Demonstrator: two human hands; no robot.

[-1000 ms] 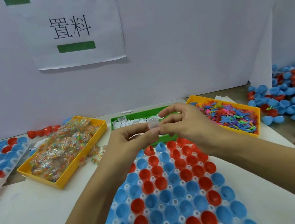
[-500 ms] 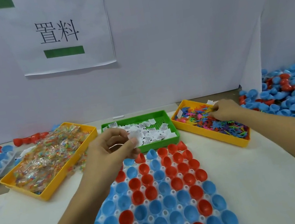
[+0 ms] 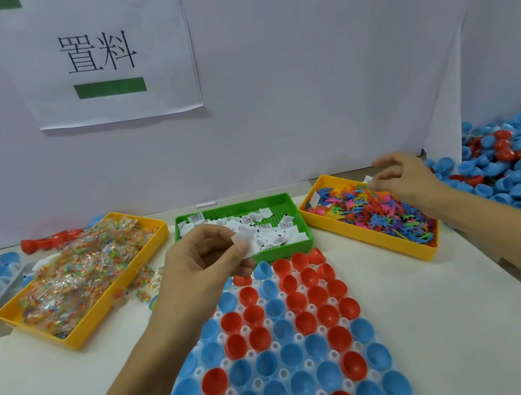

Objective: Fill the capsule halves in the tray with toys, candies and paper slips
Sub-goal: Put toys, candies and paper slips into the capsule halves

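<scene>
Up near the far end of the capsule tray, the left hand pinches a small white paper slip between thumb and curled fingers, held just above the tray's far-left corner and in front of the green bin. Farther right, the right hand hovers over the far end of the yellow toy bin, fingers bent and drawn together toward the thumb; whether anything sits between the fingertips I cannot tell. Both hands are well apart.

The capsule tray lies along the table's near-middle, a white holder packed with red and blue capsule halves, open sides up. Those in view look hollow.

At the table's far edge three bins stand in a row: a yellow candy bin on the left heaped with clear-wrapped candies, the green bin in the middle holding white slips, the yellow toy bin on the right full of bright little plastic toys. A few candies lie spilled between the candy bin and the tray.
</scene>
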